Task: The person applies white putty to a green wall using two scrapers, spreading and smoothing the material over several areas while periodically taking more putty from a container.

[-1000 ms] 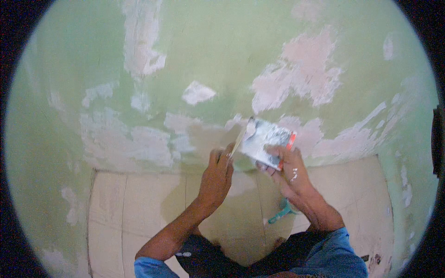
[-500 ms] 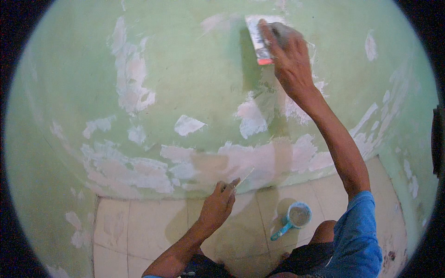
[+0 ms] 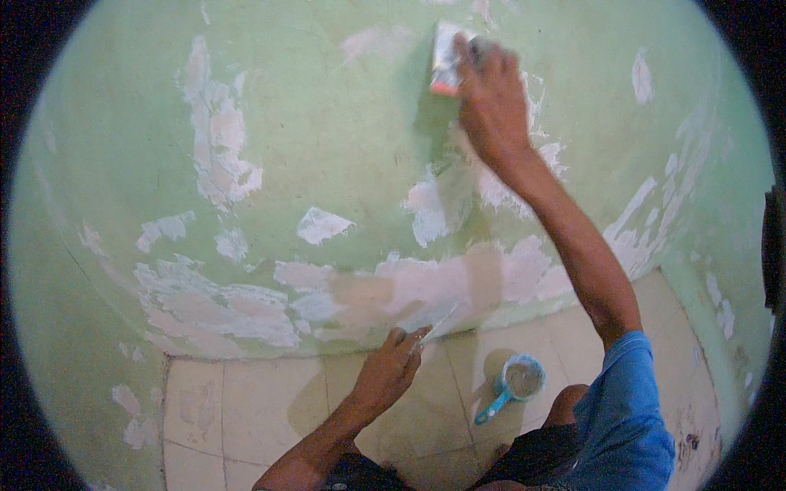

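My right hand (image 3: 495, 106) is raised high, closed round a flat putty spreader (image 3: 445, 65) with a white-smeared face and an orange edge, held at the green wall (image 3: 295, 123). The wall carries many pale patches of filler (image 3: 323, 225). Lower down, my left hand (image 3: 391, 368) is closed on a thin light blade (image 3: 442, 317), seen nearly edge-on. Below and to the right of it, a turquoise handled pot (image 3: 521, 379) of greyish paste stands on the tiled floor.
Beige floor tiles (image 3: 246, 397) meet the patched wall, with side walls bending in at left and right. A dark object (image 3: 770, 245) shows at the far right rim. My knees and dark shorts (image 3: 532, 450) are at the bottom.
Since a second ago, my right hand has risen from beside my left hand to high on the wall with the spreader, then shifted slightly left. My left hand has dropped, uncovering the pot.
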Demonstrator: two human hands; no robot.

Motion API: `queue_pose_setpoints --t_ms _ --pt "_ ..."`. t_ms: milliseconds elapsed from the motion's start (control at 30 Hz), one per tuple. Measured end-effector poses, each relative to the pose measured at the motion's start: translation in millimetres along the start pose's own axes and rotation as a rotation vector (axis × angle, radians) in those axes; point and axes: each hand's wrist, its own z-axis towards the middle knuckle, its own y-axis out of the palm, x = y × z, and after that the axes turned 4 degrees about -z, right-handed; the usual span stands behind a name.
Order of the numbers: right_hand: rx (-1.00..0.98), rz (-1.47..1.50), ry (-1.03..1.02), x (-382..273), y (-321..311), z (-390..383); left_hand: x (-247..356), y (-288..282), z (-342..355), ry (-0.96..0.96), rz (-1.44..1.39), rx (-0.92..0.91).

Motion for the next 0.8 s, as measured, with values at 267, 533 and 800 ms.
queue_pose_setpoints --t_ms 267,533,800 --pt "-0.074 0.08 -0.06 -26 -8 -8 -1 -3 0 -0.007 -0.021 -0.037" --pt "-0.219 0.162 -0.142 -49 -15 -49 -10 -4 -6 -0.049 -0.017 -0.07" --pt "0.044 -0.053 0.096 -24 2 7 -4 4 0 0.002 0.029 -0.1"
